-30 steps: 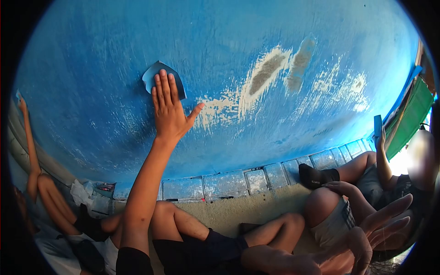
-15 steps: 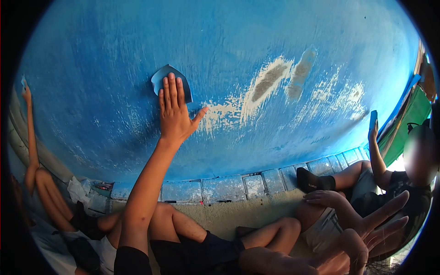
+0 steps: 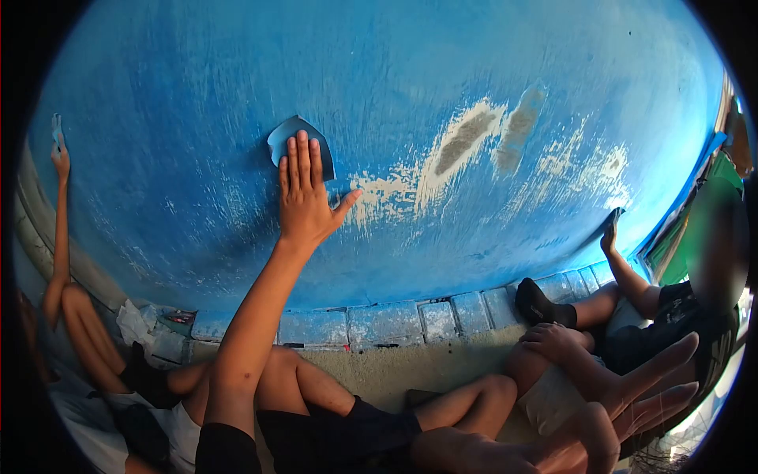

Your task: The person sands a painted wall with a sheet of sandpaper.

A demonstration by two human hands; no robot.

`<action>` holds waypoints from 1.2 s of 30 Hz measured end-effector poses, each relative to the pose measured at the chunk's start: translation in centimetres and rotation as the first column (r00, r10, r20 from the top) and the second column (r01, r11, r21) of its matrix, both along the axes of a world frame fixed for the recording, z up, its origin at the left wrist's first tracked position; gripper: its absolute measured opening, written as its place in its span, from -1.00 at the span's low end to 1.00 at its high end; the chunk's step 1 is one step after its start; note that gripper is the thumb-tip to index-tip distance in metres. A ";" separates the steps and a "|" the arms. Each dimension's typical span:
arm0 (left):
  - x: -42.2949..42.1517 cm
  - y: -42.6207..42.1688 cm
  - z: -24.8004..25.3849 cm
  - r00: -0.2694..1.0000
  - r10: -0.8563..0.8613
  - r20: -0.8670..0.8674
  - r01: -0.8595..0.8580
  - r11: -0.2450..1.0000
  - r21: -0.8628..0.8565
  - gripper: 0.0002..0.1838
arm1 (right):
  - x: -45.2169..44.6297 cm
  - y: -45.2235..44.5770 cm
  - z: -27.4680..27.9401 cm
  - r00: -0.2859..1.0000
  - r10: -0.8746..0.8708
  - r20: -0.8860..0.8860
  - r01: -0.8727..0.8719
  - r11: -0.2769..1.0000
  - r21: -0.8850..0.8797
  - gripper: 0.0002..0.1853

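Observation:
My left hand (image 3: 306, 201) lies flat against the blue wall (image 3: 379, 63), its fingers straight and its thumb out to the side. Under the fingers it holds a dark grey sheet of sandpaper (image 3: 286, 136) to the paint; the upper left edge curls away from the wall. Scraped white marks (image 3: 387, 189) begin just right of the thumb. Low at the right and close to the camera, my right hand (image 3: 580, 438) has its fingers spread, with nothing seen in them. It is near a co-worker's hand (image 3: 549, 340) resting on a knee.
Two grey bare patches (image 3: 467, 141) show on the wall. The co-worker at right presses a dark piece (image 3: 616, 215) to it; another person's hand (image 3: 60, 158) at far left holds a pale piece. Painted blocks (image 3: 384, 325) line the wall's foot, with crumpled plastic (image 3: 136, 322) at left.
My left hand and the sandpaper have slid slightly down and right. The right co-worker's raised hand has moved down and left onto the wall. The far-left hand has shifted slightly right.

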State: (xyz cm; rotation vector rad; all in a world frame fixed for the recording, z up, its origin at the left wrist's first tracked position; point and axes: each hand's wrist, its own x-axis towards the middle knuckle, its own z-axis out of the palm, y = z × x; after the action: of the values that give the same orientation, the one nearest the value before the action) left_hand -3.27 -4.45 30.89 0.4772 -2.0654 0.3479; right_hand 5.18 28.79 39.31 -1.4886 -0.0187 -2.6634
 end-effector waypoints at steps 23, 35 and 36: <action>2.2 -0.7 -13.9 0.974 -0.015 0.227 0.018 1.000 -0.009 0.00 | -12.4 -0.4 -18.0 0.888 -0.449 0.098 0.316 0.751 0.580 -0.20; -0.8 1.2 4.9 0.983 -0.108 -0.147 0.106 0.994 -0.026 -0.07 | -16.6 0.2 -35.6 0.599 -0.683 0.418 -0.134 0.429 0.893 -0.54; -0.9 1.5 3.3 0.981 -0.112 -0.161 0.116 0.993 0.013 -0.07 | -16.6 0.2 -35.7 0.588 -0.661 0.467 -0.193 0.446 0.874 -0.54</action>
State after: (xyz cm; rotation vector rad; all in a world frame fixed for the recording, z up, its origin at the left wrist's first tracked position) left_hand -4.21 -2.92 34.17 0.3853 -1.9325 0.2119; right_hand -11.41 28.95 3.56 0.0971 1.4217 -2.4883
